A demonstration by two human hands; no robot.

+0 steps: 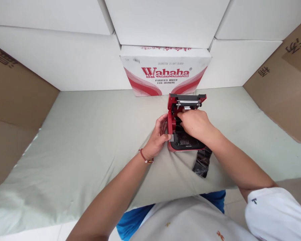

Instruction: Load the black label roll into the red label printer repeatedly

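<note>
A red and black label printer (188, 142) stands on the cloth with its lid (188, 97) raised. A roller runs across the underside of that lid. My left hand (159, 134) grips the printer's left side, its fingers along the red wall and its thumb on a grey piece at the front left corner. Inside the open printer is my right hand (194, 124), fingers curled down into the left part of the compartment. Its fingertips are partly hidden, so whatever they hold does not show. A crumpled, shiny black strip of plastic (202, 163) lies at the printer's front right corner.
A pale green cloth (90, 134) covers the table. Behind the printer stands a white and red Wahaha water carton (165, 73), against stacked white boxes (65, 60). Brown cardboard boxes flank the table at left (15, 110) and right (288, 83). The table's front edge is near my body.
</note>
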